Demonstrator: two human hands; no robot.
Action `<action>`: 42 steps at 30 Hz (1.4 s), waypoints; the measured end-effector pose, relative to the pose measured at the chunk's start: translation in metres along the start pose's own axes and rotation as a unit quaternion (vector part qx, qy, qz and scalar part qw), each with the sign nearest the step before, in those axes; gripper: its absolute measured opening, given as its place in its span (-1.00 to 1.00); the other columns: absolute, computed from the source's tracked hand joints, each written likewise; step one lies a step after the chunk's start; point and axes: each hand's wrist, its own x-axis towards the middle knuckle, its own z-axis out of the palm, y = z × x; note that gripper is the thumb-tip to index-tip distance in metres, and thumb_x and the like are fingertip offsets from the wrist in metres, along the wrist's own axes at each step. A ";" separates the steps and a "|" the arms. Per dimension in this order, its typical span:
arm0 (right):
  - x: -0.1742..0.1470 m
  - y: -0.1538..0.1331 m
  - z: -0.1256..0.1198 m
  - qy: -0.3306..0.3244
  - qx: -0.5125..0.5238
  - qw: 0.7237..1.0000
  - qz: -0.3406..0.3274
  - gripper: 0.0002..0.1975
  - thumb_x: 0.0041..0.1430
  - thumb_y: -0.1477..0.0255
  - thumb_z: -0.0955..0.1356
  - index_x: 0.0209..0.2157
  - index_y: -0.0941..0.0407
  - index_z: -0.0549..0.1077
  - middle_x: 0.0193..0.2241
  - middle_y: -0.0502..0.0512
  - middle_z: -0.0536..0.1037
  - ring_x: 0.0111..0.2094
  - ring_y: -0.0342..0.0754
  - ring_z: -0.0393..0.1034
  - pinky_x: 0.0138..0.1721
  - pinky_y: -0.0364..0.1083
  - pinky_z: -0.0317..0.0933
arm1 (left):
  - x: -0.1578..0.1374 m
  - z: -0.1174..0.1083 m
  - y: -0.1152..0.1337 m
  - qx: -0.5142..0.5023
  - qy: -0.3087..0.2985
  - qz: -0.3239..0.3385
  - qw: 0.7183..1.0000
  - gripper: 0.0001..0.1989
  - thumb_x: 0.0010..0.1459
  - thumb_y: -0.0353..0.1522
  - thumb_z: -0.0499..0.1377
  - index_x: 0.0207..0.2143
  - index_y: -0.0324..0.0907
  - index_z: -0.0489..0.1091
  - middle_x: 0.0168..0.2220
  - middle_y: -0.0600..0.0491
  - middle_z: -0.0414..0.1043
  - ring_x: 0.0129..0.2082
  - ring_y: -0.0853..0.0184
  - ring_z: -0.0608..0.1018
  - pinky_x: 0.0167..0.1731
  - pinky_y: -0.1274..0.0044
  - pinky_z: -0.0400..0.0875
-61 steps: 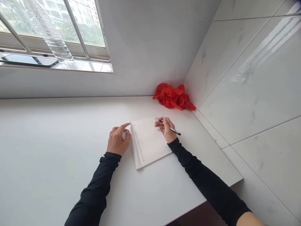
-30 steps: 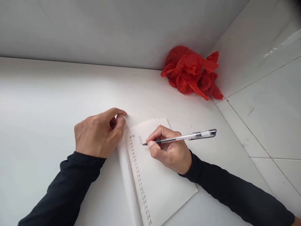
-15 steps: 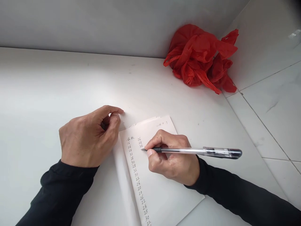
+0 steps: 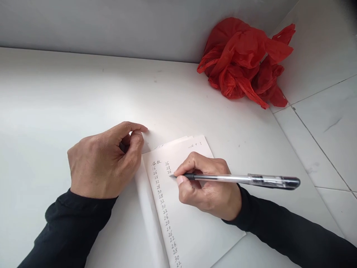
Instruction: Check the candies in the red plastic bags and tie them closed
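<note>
Pinched in right hand, between thumb and forefinger, close to the tip: pen; located over upper part of notebook, tip just below last entry of short column reading 26, 28, 26; pointing left, toward long column; long axis nearly level across the view, dark cap end to the right and slightly lower than the tip, reaching out past the wrist; clear in the barrel, black at the grip; contact of tip with paper not possible to tell.

Under right hand: notebook, lying on table; long axis running down the view, leaning rightward toward the bottom; lower end cut off by the frame; marked also with small writing near top right corner; bordered on the left by folded leaf.

Just beside upper left of notebook: left hand, back upward; forefinger extended to the right, thumb bent in beneath, other fingers mostly hidden; cannot tell whether gripping anything or touching notebook.

Around both forearms: black sleeves.

Farther off, in far right corner of table: red bag, crumpled; behind, grey wall; to the right, pale tiles.
</note>
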 end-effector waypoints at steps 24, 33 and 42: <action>0.002 -0.001 -0.003 -0.020 0.009 0.999 0.029 -0.87 -0.03 0.60 0.36 -0.39 0.13 0.47 -0.59 -0.13 0.39 -0.60 -0.27 0.21 -0.54 -0.24 0.19 | 0.000 0.000 0.001 0.004 -0.010 -0.014 1.000 -0.77 0.19 -0.34 0.08 -0.26 0.02 0.56 -0.66 0.23 0.22 -0.62 0.42 0.33 -0.51 0.53 0.20; 0.001 -0.002 -0.002 -0.021 0.022 0.998 0.055 -0.86 0.14 0.53 0.39 -0.23 0.09 0.49 -0.44 -0.09 0.52 -0.54 -0.25 0.33 -0.49 -0.25 0.28 | 0.000 0.001 0.001 -0.001 -0.008 -0.015 1.000 -0.77 0.19 -0.35 0.09 -0.26 0.01 0.56 -0.64 0.24 0.25 -0.61 0.43 0.34 -0.50 0.54 0.20; -0.001 0.001 -0.003 -0.031 0.021 0.997 0.062 -0.86 0.26 0.42 0.39 -0.13 0.06 0.50 -0.33 -0.02 0.60 -0.45 -0.18 0.46 -0.41 -0.19 0.37 | 0.000 0.000 0.002 -0.006 -0.007 -0.014 1.000 -0.78 0.19 -0.37 0.10 -0.27 0.00 0.55 -0.62 0.24 0.27 -0.60 0.45 0.33 -0.49 0.54 0.21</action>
